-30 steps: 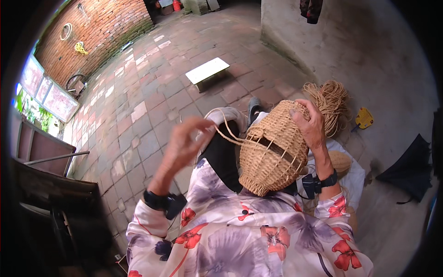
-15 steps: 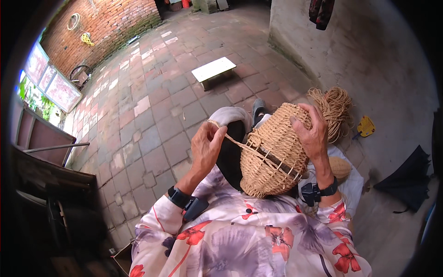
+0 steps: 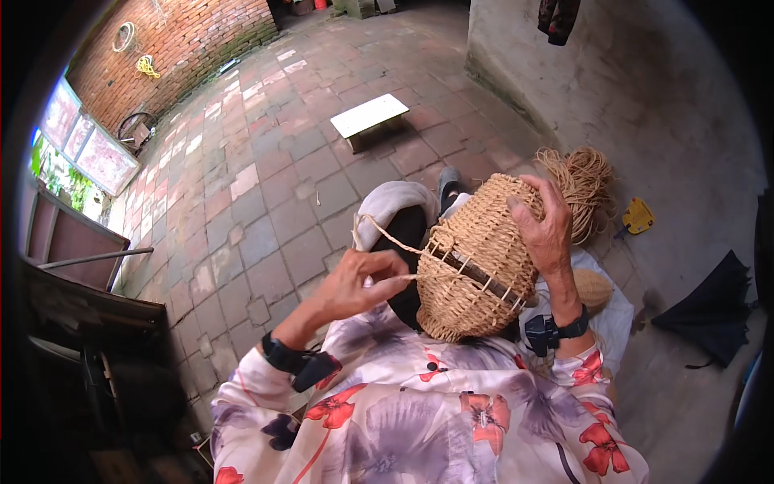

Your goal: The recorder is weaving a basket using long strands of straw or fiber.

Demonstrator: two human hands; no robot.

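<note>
A woven straw-coloured basket [image 3: 468, 294] lies on my lap, with a band of bare spokes over a dark interior across its middle. My right hand [image 3: 542, 222] grips its upper right part, thumb on the weave and fingers over the edge. My left hand [image 3: 367, 282] is closed in a pinch on a cord [image 3: 409, 277] left of the basket. Another length of cord [image 3: 389, 235] loops over the light cloth [image 3: 385, 199] on my knee. A big bundle of loose cord [image 3: 576, 189] lies beyond my right hand.
A low white bench [image 3: 369, 113] stands on the paved floor [image 3: 282, 210]. To the right are a concrete wall [image 3: 645, 97], a yellow plastic item [image 3: 637, 215], a black umbrella [image 3: 709, 306] and a white sack [image 3: 613, 319]. Metal panels [image 3: 72, 242] and a brick wall [image 3: 177, 48] stand left.
My left hand has moved down from the upper loop and now pinches cord lower, beside the basket. My right hand keeps its hold on the basket.
</note>
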